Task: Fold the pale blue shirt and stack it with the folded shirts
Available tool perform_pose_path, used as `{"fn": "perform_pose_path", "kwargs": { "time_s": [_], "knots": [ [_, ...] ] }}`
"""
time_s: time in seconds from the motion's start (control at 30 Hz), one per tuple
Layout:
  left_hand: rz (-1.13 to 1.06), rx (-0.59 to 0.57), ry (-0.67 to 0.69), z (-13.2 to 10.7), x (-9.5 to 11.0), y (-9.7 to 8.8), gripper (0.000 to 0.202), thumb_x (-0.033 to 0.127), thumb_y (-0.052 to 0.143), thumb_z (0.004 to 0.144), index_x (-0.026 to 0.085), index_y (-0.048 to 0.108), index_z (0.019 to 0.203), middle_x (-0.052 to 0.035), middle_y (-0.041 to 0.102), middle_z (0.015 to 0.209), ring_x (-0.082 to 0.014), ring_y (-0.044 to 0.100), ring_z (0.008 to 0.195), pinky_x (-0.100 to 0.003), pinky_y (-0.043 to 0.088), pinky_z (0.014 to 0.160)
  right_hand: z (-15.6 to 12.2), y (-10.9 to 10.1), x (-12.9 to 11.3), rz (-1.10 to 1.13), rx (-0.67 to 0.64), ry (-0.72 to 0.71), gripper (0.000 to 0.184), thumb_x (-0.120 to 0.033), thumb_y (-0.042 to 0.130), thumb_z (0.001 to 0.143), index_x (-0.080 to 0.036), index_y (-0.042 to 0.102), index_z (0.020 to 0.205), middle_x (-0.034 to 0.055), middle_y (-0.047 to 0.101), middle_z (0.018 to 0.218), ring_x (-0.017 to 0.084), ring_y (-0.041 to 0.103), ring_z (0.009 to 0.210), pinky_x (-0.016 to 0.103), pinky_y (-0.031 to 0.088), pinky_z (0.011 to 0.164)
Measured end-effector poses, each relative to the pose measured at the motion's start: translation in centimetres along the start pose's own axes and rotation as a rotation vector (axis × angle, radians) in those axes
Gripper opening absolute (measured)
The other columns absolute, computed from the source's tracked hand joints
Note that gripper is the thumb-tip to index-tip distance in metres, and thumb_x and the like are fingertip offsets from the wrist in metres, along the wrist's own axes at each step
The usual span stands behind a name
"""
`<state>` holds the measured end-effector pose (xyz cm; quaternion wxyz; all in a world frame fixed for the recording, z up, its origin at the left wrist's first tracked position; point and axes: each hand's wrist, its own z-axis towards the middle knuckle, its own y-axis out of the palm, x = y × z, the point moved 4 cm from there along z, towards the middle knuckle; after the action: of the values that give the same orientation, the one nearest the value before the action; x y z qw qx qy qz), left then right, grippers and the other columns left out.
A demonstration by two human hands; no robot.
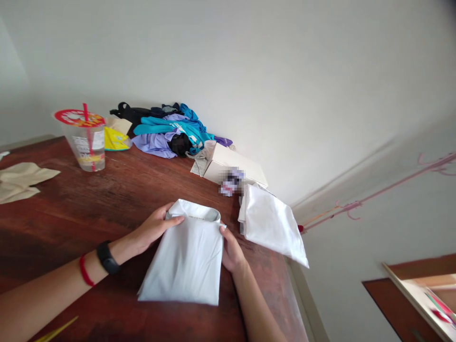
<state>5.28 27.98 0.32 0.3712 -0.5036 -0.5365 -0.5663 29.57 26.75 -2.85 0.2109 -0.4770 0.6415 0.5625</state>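
While both hands are closing on the collar end, the folded shirt (187,263) is lying in front of me over the dark wooden table (117,204), its collar (199,212) pointing away from me and its straight bottom edge facing me. My left hand (156,225) is pinching the left corner, thumb pressing on top beside the collar, the other fingers mostly hiding at the edge. My right hand (231,249) is gripping the opposite corner, thumb tip showing at the rim, fingers tucking out of sight behind. Whether the collar end is resting on the wood or lifting slightly, I cannot tell. Soft creases are running down the front panel, and the sides are flaring a little toward the bottom. For good handling, I am reckoning on even, light pressure from both thumbs: squeezing harder would probably be denting the collar, and pulling from one side only would likely be skewing the layers. Drawing both corners outward together should be flattening those creases, and supporting the underside with the fingers should be stopping the folds from slipping. Off to the right, a white folded bundle (269,218) is lying near the table's edge, just beside a pale box (238,161); a heap of clothes (171,126) is sitting farther back, well apart from my hands.
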Motion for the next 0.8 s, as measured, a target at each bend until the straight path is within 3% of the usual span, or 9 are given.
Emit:
{"fn": "perform_pose_path", "kwargs": {
  "time_s": [0.17, 0.37, 0.57, 0.67, 0.8],
  "knots": [
    [-0.143, -0.008, -0.015, -0.2, 0.9, -0.2, 0.057, 0.045, 0.087, 0.072, 0.016, 0.069, 0.119, -0.0103, 0.076, 0.114, -0.0283, 0.070, 0.102, -0.033, 0.052, 0.085, -0.6, 0.6, 0.7, 0.018, -0.058, 0.123, 0.059, -0.043, 0.093, 0.064, -0.012, 0.071, 0.110, 0.0129, 0.078, 0.107, 0.031, 0.071, 0.108, 0.043, 0.055, 0.098],
    [-0.186, -0.059, -0.060, -0.7, 1.6, -0.1, 0.059, 0.047, 0.087, 0.074, 0.019, 0.069, 0.123, -0.0099, 0.077, 0.116, -0.0311, 0.071, 0.106, -0.037, 0.054, 0.090, -2.6, 3.7, -0.1, -0.006, -0.012, 0.145, 0.054, -0.034, 0.090, 0.072, -0.012, 0.068, 0.116, 0.0140, 0.079, 0.107, 0.031, 0.074, 0.105, 0.044, 0.056, 0.097],
    [-0.222, -0.149, -0.064, -1.1, 1.6, 0.2, 0.054, 0.048, 0.080, 0.082, 0.022, 0.067, 0.127, -0.0108, 0.071, 0.131, -0.0321, 0.066, 0.121, -0.039, 0.052, 0.100, -5.6, 4.9, -4.1, -0.075, 0.078, 0.105, 0.048, -0.038, 0.087, 0.076, -0.012, 0.070, 0.113, 0.0129, 0.079, 0.102, 0.031, 0.074, 0.104, 0.045, 0.057, 0.097],
    [-0.326, -0.214, -0.107, -0.8, -0.1, 0.4, 0.054, 0.058, 0.071, 0.087, 0.024, 0.063, 0.129, -0.0119, 0.067, 0.136, -0.0312, 0.067, 0.119, -0.040, 0.055, 0.094, -6.8, 4.1, -6.8, -0.104, 0.145, 0.081, 0.046, -0.037, 0.084, 0.080, -0.013, 0.069, 0.116, 0.0123, 0.079, 0.102, 0.031, 0.075, 0.103, 0.044, 0.058, 0.096],
    [-0.313, -0.163, -0.200, -0.1, -2.5, 0.0, 0.060, 0.063, 0.070, 0.087, 0.024, 0.056, 0.130, -0.0143, 0.061, 0.143, -0.0273, 0.072, 0.102, -0.039, 0.057, 0.082, -8.1, 2.0, -11.6, -0.140, 0.250, 0.051, 0.040, -0.035, 0.079, 0.084, -0.014, 0.070, 0.117, 0.0121, 0.080, 0.102, 0.030, 0.076, 0.099, 0.042, 0.060, 0.094]
  ]
}}
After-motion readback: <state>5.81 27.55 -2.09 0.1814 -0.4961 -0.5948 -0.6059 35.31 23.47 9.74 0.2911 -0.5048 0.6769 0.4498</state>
